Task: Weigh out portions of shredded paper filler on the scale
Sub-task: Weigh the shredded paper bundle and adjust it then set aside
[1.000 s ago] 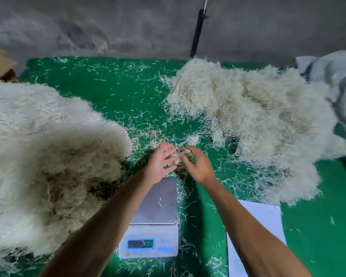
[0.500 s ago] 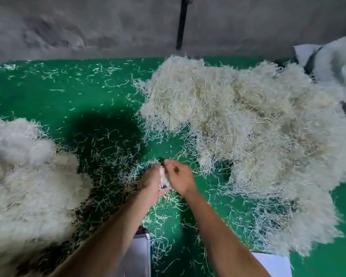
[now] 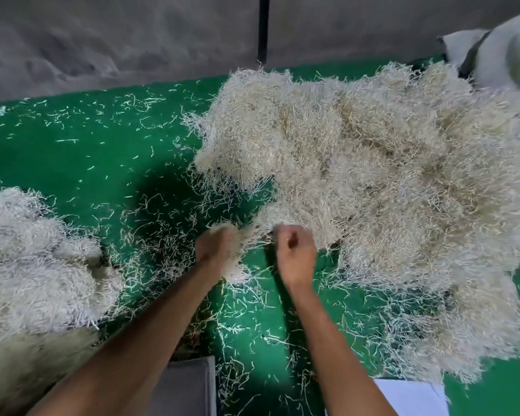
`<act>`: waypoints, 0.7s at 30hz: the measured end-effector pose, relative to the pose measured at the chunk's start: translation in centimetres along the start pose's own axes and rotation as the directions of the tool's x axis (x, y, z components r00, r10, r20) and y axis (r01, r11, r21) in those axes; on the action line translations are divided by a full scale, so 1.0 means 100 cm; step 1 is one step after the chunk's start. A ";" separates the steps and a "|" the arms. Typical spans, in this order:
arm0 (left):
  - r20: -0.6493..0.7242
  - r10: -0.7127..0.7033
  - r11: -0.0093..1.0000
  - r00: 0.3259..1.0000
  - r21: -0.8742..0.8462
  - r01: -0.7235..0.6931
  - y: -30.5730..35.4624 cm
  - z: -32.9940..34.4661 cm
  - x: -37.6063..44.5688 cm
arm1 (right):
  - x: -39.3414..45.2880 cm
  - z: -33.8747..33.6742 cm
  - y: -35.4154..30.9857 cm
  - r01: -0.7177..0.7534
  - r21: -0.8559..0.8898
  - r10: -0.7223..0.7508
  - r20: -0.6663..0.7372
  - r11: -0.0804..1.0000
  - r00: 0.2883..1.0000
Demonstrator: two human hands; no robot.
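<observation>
A large heap of shredded paper filler [image 3: 373, 181] — pale cream, wiry strands — is lying on a green table surface [image 3: 72, 163], filling the right and upper middle of the view. A person's two bare hands are reaching to the heap's near-left edge. The right hand [image 3: 296, 253] is touching the fringe of the heap with its fingers curled inward into a loose fist; whether strands are caught inside the curl cannot be told. The left hand [image 3: 219, 247] is blurred, sitting just beside the right one, with a tuft of shreds [image 3: 236, 273] showing against its palm side; its fingers are too smeared to say whether they are apart or clamped on that tuft. Both forearms are stretching up from the bottom of the frame. A second heap of filler [image 3: 33, 265] is lying at the left edge, well apart from the first. Loose strands are scattered across the green between them. At the bottom centre, only a grey corner of the scale [image 3: 189, 385] is showing, partly hidden by the left forearm — nothing readable on it. A white sheet [image 3: 412, 399] is lying at the bottom right, just beside the right forearm. A grey wall [image 3: 117, 40] is running behind the table, with a dark vertical pole [image 3: 263, 25] against it.
</observation>
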State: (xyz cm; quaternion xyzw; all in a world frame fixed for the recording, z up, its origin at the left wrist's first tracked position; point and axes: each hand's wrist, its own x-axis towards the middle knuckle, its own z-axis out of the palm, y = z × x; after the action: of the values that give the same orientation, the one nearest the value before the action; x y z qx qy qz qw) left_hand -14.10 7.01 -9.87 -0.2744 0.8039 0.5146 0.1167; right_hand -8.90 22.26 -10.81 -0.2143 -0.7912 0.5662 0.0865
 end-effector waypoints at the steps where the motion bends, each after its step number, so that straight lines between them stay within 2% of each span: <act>1: 0.013 -0.015 1.000 1.000 -0.024 0.015 -0.003 -0.007 -0.005 | 0.006 -0.006 0.000 -0.068 -0.030 0.065 -0.090 0.997 0.994; 2: 0.040 -0.031 0.999 0.999 -0.033 0.032 -0.004 -0.011 -0.011 | 0.011 -0.008 -0.001 -0.128 -0.061 0.121 -0.104 0.990 0.987; 3: 0.071 -0.052 0.997 0.996 -0.045 0.056 -0.004 -0.015 -0.019 | 0.011 -0.006 -0.005 -0.165 -0.112 0.163 -0.026 0.980 0.986; 4: 0.117 -0.069 0.994 0.991 -0.076 0.078 -0.004 -0.019 -0.028 | 0.006 -0.001 -0.010 -0.160 -0.143 0.176 0.111 0.977 0.978; 6: 0.244 -0.021 0.994 0.970 -0.102 0.047 -0.004 -0.028 -0.042 | -0.020 0.017 -0.020 -0.050 -0.168 0.121 0.443 0.984 0.888; 8: 0.378 0.032 0.990 0.925 -0.141 0.024 -0.013 -0.038 -0.046 | -0.047 0.028 -0.023 0.087 -0.123 0.004 0.597 0.989 0.802; 10: 0.388 0.034 0.989 0.921 -0.147 0.026 -0.016 -0.050 -0.050 | -0.063 0.025 -0.024 0.043 0.019 -0.045 0.625 0.999 0.779; 12: 0.247 0.056 0.993 0.967 -0.112 -0.029 -0.014 -0.062 -0.056 | -0.063 0.013 -0.024 -0.115 0.145 0.020 0.533 0.983 0.846; 13: 0.194 0.026 0.993 0.981 -0.116 -0.004 -0.014 -0.069 -0.058 | -0.060 0.008 -0.025 -0.183 0.175 0.084 0.459 0.967 0.884; 14: 0.200 0.014 0.989 0.980 -0.148 0.017 -0.013 -0.075 -0.062 | -0.056 0.002 -0.028 -0.219 0.173 0.137 0.393 0.960 0.909; 16: 0.309 0.013 0.983 0.951 -0.176 0.044 -0.013 -0.084 -0.069 | -0.052 -0.001 -0.037 -0.237 0.061 0.206 0.319 0.970 0.925; 17: 0.376 0.016 0.992 0.926 -0.123 0.033 -0.014 -0.089 -0.071 | -0.053 0.001 -0.041 -0.255 0.008 0.238 0.336 0.967 0.911; 19: 0.527 0.041 0.999 0.849 -0.015 -0.039 -0.013 -0.095 -0.078 | -0.062 0.014 -0.052 -0.326 0.034 0.278 0.443 0.945 0.852; 21: 0.612 0.084 0.988 0.786 0.049 -0.144 -0.018 -0.097 -0.081 | -0.072 0.028 -0.064 -0.403 0.153 0.261 0.550 0.902 0.793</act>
State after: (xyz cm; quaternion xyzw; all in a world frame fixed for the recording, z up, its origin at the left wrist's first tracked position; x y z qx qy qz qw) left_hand -5.48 0.38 -3.10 -0.0398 0.7619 0.5435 0.3500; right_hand -5.05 14.98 -5.07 -0.1775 -0.6522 0.7084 -0.2031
